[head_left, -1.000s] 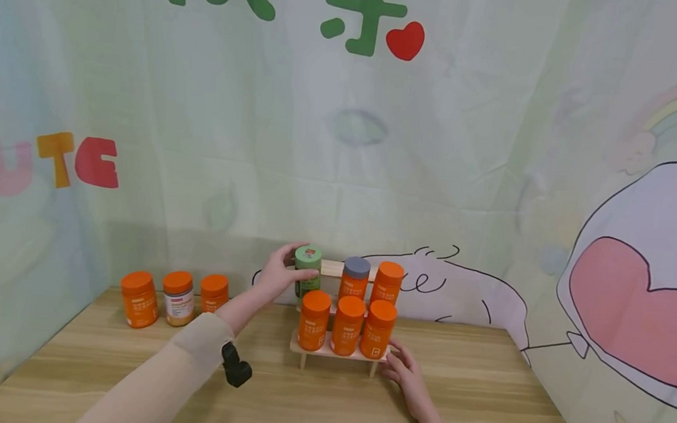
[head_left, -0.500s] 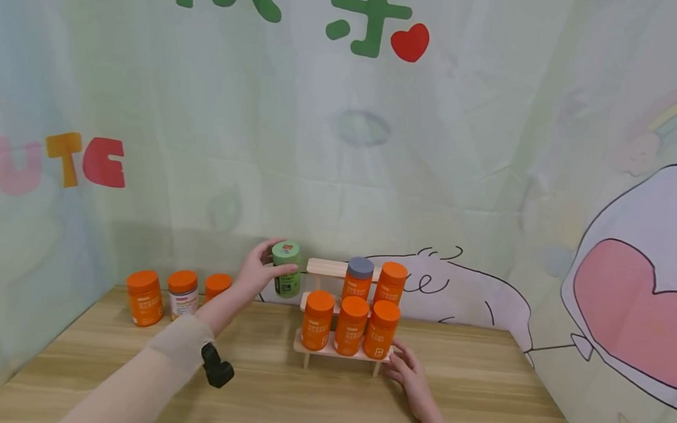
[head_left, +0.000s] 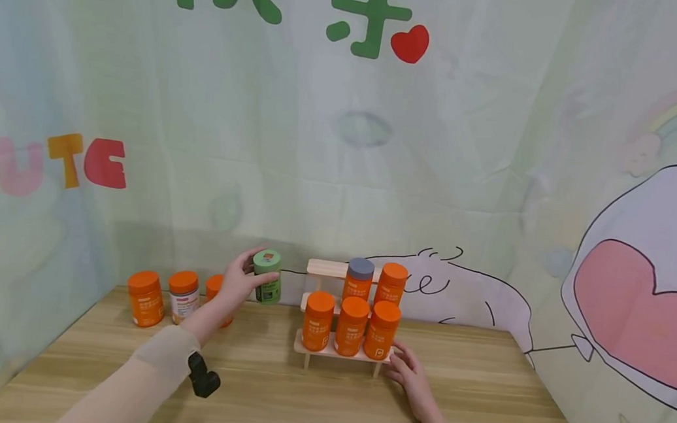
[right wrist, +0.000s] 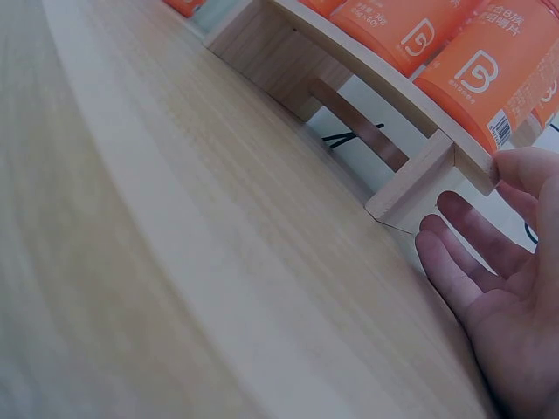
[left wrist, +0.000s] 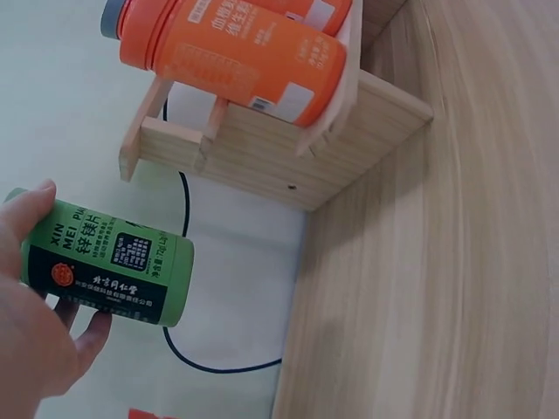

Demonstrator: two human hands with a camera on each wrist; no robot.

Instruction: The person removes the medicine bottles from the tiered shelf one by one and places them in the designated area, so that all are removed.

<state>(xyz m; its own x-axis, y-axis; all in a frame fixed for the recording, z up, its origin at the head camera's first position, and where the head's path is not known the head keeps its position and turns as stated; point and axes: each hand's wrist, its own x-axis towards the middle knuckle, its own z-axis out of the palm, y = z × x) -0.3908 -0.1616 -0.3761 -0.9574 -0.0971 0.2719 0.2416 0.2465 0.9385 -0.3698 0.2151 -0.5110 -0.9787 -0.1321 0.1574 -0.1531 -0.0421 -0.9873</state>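
Note:
My left hand [head_left: 235, 288] grips a green bottle [head_left: 268, 288] by its upper part, holding it off to the left of a small wooden tiered rack [head_left: 326, 268]. In the left wrist view the bottle [left wrist: 109, 262] has a dark label band, with my thumb on one side and fingers on the other. On the rack's front tier stand three orange bottles [head_left: 351, 327]. Behind them are a grey-capped orange bottle [head_left: 359, 280] and an orange-capped one [head_left: 391, 284]. My right hand [head_left: 415, 386] holds the rack's front right corner between thumb and forefinger, its other fingers hanging below the shelf [right wrist: 376, 70].
At the table's back left stand an orange bottle [head_left: 145, 299], a white-labelled bottle with an orange cap [head_left: 183, 299] and another orange bottle [head_left: 213, 286], partly behind my left arm. A printed cloth backdrop [head_left: 247, 166] rises behind the wooden table [head_left: 278, 397].
The green bottle has come away from the rack's left side in my left hand, moving left, lifting slightly and then lowering. My right hand stays at the rack's corner.

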